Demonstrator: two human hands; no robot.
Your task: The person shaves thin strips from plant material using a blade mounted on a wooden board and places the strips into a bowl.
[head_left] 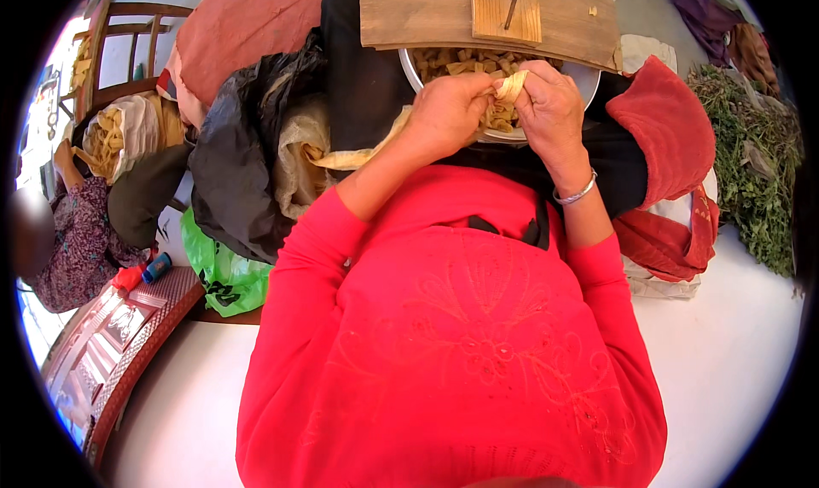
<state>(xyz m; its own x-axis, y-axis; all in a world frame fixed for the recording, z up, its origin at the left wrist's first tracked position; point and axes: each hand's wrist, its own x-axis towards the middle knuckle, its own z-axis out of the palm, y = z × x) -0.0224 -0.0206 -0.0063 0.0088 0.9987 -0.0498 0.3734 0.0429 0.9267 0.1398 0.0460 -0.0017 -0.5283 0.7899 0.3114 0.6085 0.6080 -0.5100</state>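
Observation:
Both my hands meet over a metal bowl [590,83] filled with small tan folded pieces [461,60]. My left hand [452,113] is closed, its thumb and fingers pinching one end of a pale yellow leaf-like strip [512,87]. My right hand [550,108] grips the same strip, which is wound or folded between the fingers; the exact fold is partly hidden. Another long yellowish strip [350,159] runs from beneath my left wrist to a translucent plastic sack [303,138]; I cannot tell if it joins the strip in my fingers.
A wooden board [409,14] with a smaller block and dark metal piece lies over the bowl's far side. A black plastic bag [235,164] and green bag [226,270] are left. Red cloth [670,134] and leafy stems [751,164] lie right. Another person [81,241] sits far left beside a sack [132,130].

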